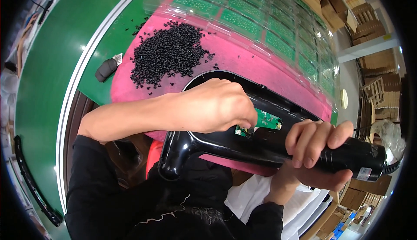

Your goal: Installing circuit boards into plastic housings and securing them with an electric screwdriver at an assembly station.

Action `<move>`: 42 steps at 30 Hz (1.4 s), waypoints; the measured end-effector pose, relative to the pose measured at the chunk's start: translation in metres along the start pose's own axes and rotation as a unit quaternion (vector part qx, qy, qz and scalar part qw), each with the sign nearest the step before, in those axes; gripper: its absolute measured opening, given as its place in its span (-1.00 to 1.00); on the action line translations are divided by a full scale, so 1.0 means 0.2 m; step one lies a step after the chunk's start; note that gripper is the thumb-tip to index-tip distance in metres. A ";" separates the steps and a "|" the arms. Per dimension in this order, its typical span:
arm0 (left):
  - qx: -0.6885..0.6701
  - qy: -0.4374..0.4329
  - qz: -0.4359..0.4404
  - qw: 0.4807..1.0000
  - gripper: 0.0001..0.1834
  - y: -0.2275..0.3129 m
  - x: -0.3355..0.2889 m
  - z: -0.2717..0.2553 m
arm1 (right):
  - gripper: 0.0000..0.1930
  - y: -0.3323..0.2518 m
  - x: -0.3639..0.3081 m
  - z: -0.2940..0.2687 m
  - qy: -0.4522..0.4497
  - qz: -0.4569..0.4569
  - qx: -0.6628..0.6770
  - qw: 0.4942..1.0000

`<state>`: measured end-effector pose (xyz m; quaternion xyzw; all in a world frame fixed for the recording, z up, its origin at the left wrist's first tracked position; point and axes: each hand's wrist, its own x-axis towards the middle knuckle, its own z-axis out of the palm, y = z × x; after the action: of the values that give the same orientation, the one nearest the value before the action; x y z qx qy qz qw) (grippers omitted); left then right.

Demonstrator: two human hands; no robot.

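Note:
A large black plastic housing (178,151) with a curved, hollow shell lies tilted across my lap and the edge of the pink cloth. Set into its hollow is a green circuit board (268,120), partly covered by my fingers. My left hand (221,105) reaches over the shell with its fingers pinched together at the board. Whatever is between those fingertips is hidden. Wrapped round the housing's thick cylindrical end, my right hand (319,149) grips it from the right. A black cord (391,167) leaves that end.
A heap of small black plastic pieces (167,55) lies on the pink cloth (124,81). Behind it, clear plastic trays (208,23) hold several green boards. A dark grey lump (105,70) rests on the green table (43,105). Cardboard boxes (380,66) stand at the right.

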<state>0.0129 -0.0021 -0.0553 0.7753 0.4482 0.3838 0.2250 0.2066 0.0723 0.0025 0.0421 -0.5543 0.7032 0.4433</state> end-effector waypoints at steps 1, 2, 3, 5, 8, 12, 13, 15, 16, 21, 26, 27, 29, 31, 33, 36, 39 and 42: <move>-0.005 -0.010 0.023 1.000 -0.85 0.00 0.00 0.00 | -0.40 0.00 0.00 0.01 0.015 -0.014 0.000 1.000; 0.002 -0.025 0.010 1.000 -0.85 0.02 0.00 -0.01 | -0.40 0.00 0.00 0.00 0.014 -0.013 0.001 1.000; 0.001 -0.024 0.011 1.000 -0.85 0.02 0.00 -0.01 | -0.42 0.00 0.00 0.00 0.013 -0.026 0.002 1.000; -0.021 -0.028 0.014 0.999 -0.86 0.01 0.00 -0.01 | -0.43 0.00 0.00 -0.01 0.014 -0.040 0.002 0.999; -0.026 -0.038 0.004 0.999 -0.86 0.01 0.00 -0.01 | -0.45 0.00 0.00 -0.01 0.007 -0.050 0.007 0.999; -0.037 -0.053 -0.013 0.998 -0.87 0.02 0.01 -0.02 | -0.46 0.00 0.00 -0.01 0.004 -0.063 0.004 0.998; -0.030 -0.082 -0.036 0.995 -0.86 0.03 0.02 -0.03 | -0.47 0.00 -0.01 -0.01 0.001 -0.065 0.004 0.998; -0.022 -0.113 -0.060 0.992 -0.86 0.03 0.02 -0.03 | -0.48 -0.01 -0.01 -0.01 -0.004 -0.068 0.007 0.998; -0.043 -0.110 -0.055 0.992 -0.87 0.03 0.02 -0.03 | -0.48 -0.01 -0.01 -0.01 -0.012 -0.070 0.011 0.997; -0.088 -0.095 -0.049 0.990 -0.88 0.01 0.03 -0.01 | -0.45 -0.02 -0.02 -0.01 -0.006 -0.073 0.020 0.997; -0.011 0.005 -0.089 0.996 -0.91 0.03 0.03 -0.02 | -0.47 0.02 0.00 0.00 -0.005 0.012 -0.043 0.999; -0.020 0.015 -0.107 0.994 -0.92 0.03 0.03 -0.02 | -0.47 0.02 0.00 0.01 -0.005 0.013 -0.045 0.999; -0.003 0.024 -0.097 0.995 -0.88 0.03 0.03 -0.02 | -0.46 0.02 -0.01 0.01 -0.010 0.027 -0.057 0.998; 0.034 0.003 -0.098 0.995 -0.83 0.04 0.02 -0.03 | -0.46 0.03 -0.01 0.03 0.006 0.035 -0.067 0.997; 0.051 0.013 -0.085 0.995 -0.82 0.03 0.01 -0.02 | -0.46 0.04 0.00 0.02 -0.043 0.032 -0.051 0.997; 0.086 0.037 -0.068 0.993 -0.78 0.05 0.01 -0.01 | -0.44 0.06 -0.01 0.08 0.003 0.055 -0.080 0.995; 0.099 0.053 -0.065 0.992 -0.77 0.05 0.00 0.00 | -0.43 0.07 -0.01 0.13 0.019 0.081 -0.106 0.991; 0.071 0.049 -0.072 0.994 -0.77 0.05 -0.01 -0.01 | -0.37 0.09 -0.02 0.18 0.043 0.074 -0.140 0.987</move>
<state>0.0161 -0.0079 -0.0477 0.7351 0.5398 0.3715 0.1739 0.1810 0.0416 0.0008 -0.0913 -0.6290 0.6509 0.4151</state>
